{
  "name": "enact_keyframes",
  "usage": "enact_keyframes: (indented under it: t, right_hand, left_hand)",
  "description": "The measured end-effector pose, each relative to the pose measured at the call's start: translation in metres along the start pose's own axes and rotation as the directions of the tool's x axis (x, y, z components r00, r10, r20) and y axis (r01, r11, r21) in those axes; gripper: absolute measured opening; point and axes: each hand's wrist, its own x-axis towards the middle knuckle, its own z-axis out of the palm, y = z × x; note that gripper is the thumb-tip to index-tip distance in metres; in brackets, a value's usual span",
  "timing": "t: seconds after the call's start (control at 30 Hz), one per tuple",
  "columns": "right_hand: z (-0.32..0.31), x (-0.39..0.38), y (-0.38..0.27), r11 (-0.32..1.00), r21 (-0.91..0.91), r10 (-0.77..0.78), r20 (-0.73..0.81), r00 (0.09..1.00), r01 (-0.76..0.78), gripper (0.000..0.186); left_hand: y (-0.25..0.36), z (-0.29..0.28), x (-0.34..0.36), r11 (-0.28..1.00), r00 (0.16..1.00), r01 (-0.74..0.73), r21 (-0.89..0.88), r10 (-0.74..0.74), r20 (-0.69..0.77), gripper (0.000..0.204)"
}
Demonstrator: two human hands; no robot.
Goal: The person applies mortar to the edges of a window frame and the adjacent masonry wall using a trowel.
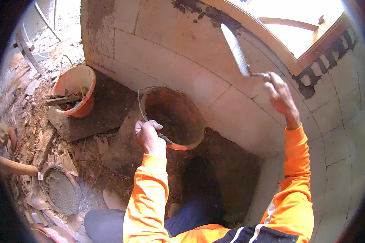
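My right hand (280, 95) is raised at the right, closed around the handle of a trowel (237, 50). The blade points up and to the left, apart from the pale block wall (170, 60) behind it. Lower down, my left hand (151, 137) is closed on the near left rim of an orange bucket (194, 111). A thin wire handle curves up from that hand along the bucket's left side. The bucket is tilted, its inside coated with grey mortar, and some mortar lies in its shadowed bottom.
Another orange bucket (89, 91) with a wooden piece across it stands at the left. Nearer is a round container of grey mortar (63, 190), beside another person's forearm (18, 166). Rubble (32, 121) covers the left ground. A wooden window frame (296, 60) is set in the wall.
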Motion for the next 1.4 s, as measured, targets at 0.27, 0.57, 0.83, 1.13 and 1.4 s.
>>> enact_keyframes:
  t: [0.27, 0.57, 0.83, 1.13, 1.4]
  right_hand:
    - [0.055, 0.021, -0.015, 0.906, -0.424, -0.055, -0.119, 0.991, -0.001, 0.024]
    - [0.069, 0.061, -0.038, 0.928, -0.338, 0.166, -0.005, 0.986, -0.157, 0.033]
    - [0.019, 0.071, -0.035, 0.796, -0.584, -0.242, -0.066, 0.968, 0.159, 0.028]
    - [0.029, 0.051, -0.054, 0.947, -0.302, 0.109, -0.012, 0.994, -0.108, 0.035]
    - [0.020, 0.036, -0.022, 0.930, -0.200, 0.317, 0.015, 0.948, -0.307, 0.037]
  left_hand:
    - [-0.007, 0.000, 0.006, 0.998, 1.000, -0.003, 0.057, 0.002, 0.023, 0.032]
    - [0.003, 0.013, -0.005, 0.998, 0.997, 0.019, 0.052, -0.016, -0.069, 0.037]
    - [0.004, 0.014, 0.000, 0.996, 0.998, 0.003, 0.093, -0.008, 0.058, 0.040]
    - [0.009, 0.015, -0.002, 0.997, 0.998, 0.048, 0.053, -0.050, 0.045, 0.048]
    - [-0.012, 0.005, 0.005, 0.990, 0.999, 0.003, 0.139, -0.010, 0.051, 0.041]
